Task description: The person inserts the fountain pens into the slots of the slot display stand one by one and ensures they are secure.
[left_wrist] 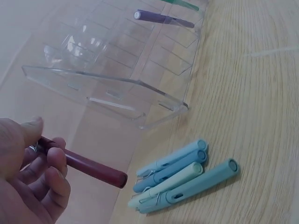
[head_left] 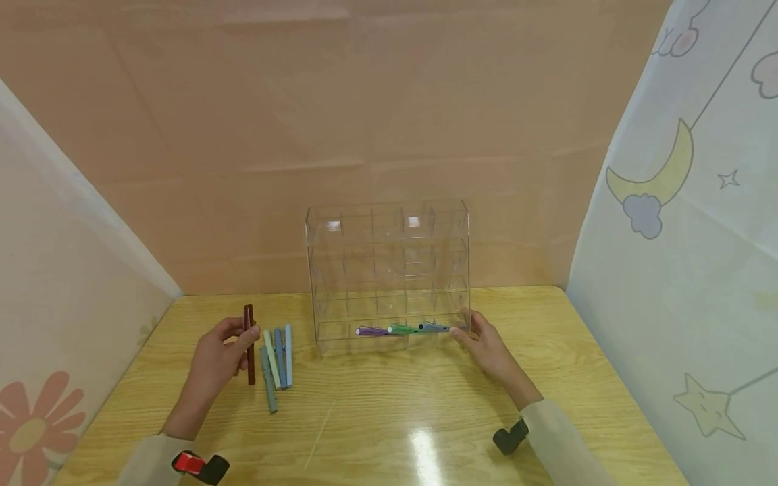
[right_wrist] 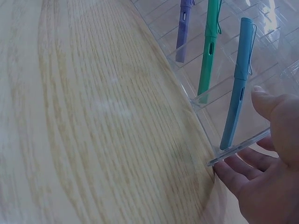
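Observation:
My left hand [head_left: 214,352] grips a dark red pen [left_wrist: 96,169] near one end, held beside the loose pens on the table. A clear acrylic pen rack [head_left: 389,270] stands upright in the middle. In its bottom row lie a purple pen [head_left: 371,331], a green pen [right_wrist: 209,51] and a blue pen [right_wrist: 239,70]. With thumb and fingers on either side of the rack's lower right side panel, my right hand [head_left: 488,347] holds it, the thumb close to the blue pen. The fingertips behind the panel are partly hidden.
Several pens in pale blue, blue, light green and grey-green [head_left: 268,380] lie side by side on the wooden table [head_left: 377,418], left of the rack. An orange-brown backdrop [head_left: 389,101] rises behind, with patterned sheets [head_left: 681,270] at both sides.

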Available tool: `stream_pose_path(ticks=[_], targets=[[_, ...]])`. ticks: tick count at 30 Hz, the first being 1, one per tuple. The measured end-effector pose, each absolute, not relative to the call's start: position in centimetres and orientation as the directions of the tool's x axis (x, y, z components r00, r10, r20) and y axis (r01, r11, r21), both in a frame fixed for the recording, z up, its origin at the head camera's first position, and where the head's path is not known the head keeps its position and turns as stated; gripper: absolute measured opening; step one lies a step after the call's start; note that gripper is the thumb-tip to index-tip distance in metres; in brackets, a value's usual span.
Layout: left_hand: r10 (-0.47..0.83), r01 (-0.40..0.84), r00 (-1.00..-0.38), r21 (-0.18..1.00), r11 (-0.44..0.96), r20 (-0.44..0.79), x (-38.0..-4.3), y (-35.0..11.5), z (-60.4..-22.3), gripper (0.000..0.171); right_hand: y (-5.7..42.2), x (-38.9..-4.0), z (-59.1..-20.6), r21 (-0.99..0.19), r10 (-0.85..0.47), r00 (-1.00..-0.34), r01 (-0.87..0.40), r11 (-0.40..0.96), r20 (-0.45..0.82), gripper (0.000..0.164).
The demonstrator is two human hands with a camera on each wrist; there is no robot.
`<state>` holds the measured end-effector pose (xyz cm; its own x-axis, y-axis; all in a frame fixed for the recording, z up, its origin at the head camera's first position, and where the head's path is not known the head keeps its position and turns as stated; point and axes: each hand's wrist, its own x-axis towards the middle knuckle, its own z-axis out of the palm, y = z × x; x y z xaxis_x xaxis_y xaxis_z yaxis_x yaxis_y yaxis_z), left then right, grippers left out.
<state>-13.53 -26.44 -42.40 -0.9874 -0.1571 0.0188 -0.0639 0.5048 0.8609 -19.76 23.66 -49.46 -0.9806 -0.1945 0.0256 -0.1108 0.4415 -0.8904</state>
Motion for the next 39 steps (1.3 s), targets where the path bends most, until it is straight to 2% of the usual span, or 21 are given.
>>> stream_pose_path(ticks=[6,11,15,23,32,39], targets=[[-0.166,-0.019,-0.984,0.878,0.478,0.069,-13.6,-25.8,-42.1,0.047,23.7,-19.8,-49.6,-0.889,-0.198,-0.98,-0.118,0.442,0.032,0.073],[-0.2,0.002,-0.971,0.839,0.544,0.132,-13.5,-25.3,-41.8,0.049,23.7,-19.8,-49.5,-0.888,-0.198,-0.98,-0.118,0.446,0.031,0.074],[-0.211,-0.023,-0.97,0.829,0.559,0.116,-13.3,-25.1,-41.6,0.053,23.8,-19.7,-49.5,-0.885,-0.195,-0.98,-0.117,0.451,0.03,0.074],[-0.206,-0.092,-0.978,0.889,0.448,0.003,-13.3,-24.5,-41.1,0.048,23.8,-19.8,-49.6,-0.882,-0.193,-0.98,-0.125,0.454,0.04,0.074],[-0.159,-0.015,-0.987,0.946,0.323,0.038,-13.3,-22.6,-40.5,0.039,23.8,-19.8,-49.5,-0.886,-0.195,-0.98,-0.118,0.448,0.032,0.075],[-0.137,-0.005,-0.99,0.948,0.318,0.041,-13.5,-21.2,-39.8,0.046,23.8,-19.8,-49.3,-0.879,-0.195,-0.98,-0.115,0.463,0.026,0.076]])
